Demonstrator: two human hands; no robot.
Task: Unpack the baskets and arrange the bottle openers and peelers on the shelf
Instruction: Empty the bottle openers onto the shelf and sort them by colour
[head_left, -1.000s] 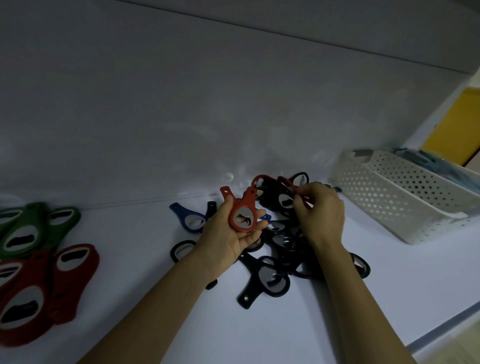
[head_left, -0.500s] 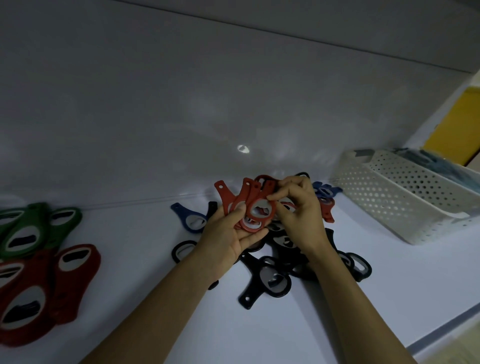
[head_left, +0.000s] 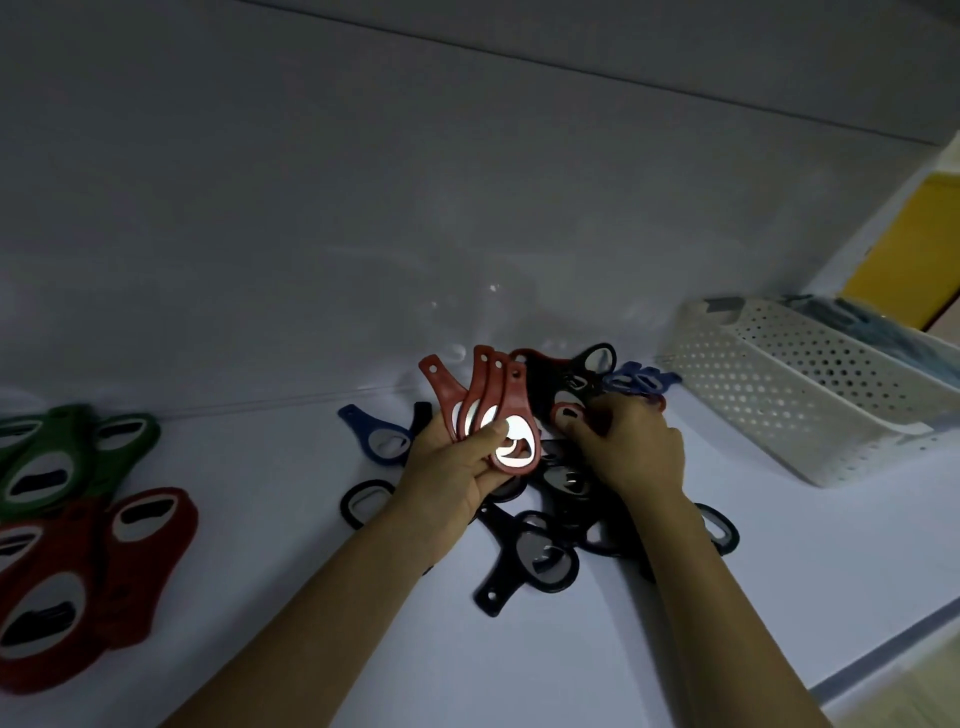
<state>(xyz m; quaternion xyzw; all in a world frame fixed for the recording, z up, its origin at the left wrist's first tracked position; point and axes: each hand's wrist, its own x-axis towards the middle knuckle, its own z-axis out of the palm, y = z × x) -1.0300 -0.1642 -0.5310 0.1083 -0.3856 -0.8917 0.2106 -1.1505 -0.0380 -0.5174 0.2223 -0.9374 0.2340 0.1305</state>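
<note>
The left hand (head_left: 452, 470) is gripping a fan of red bottle openers (head_left: 485, 405), what looks like four of them. Its thumb is pressing across their shiny metal heads, and their handles are pointing up and away from the person, just above the shelf (head_left: 270, 519). How the heads are overlapping under the thumb is hard to make out.

The right hand (head_left: 626, 449) is reaching into the pile just beside the fan. Its fingers are curling down and its thumb is pinching a single red opener (head_left: 569, 415). Most of that opener and the fingertips are lying hidden behind the hand.

Under and around both hands a heap of black openers (head_left: 540, 564) is lying tangled on the shelf. In the dim light their outlines are merging, so they cannot be counted. A blue opener (head_left: 382, 436) is lying flat to the left of the fan, partly covered by the left hand. More blue openers (head_left: 641, 379) are showing beyond the right hand.

Further right a white perforated basket (head_left: 810, 400) is sitting tilted on the shelf. Bluish contents (head_left: 878, 332) are showing over its rim, too blurred to identify.

At the far left, larger green openers (head_left: 57, 457) and dark red openers (head_left: 83, 577) are lying in groups, cut off by the frame edge.
</note>
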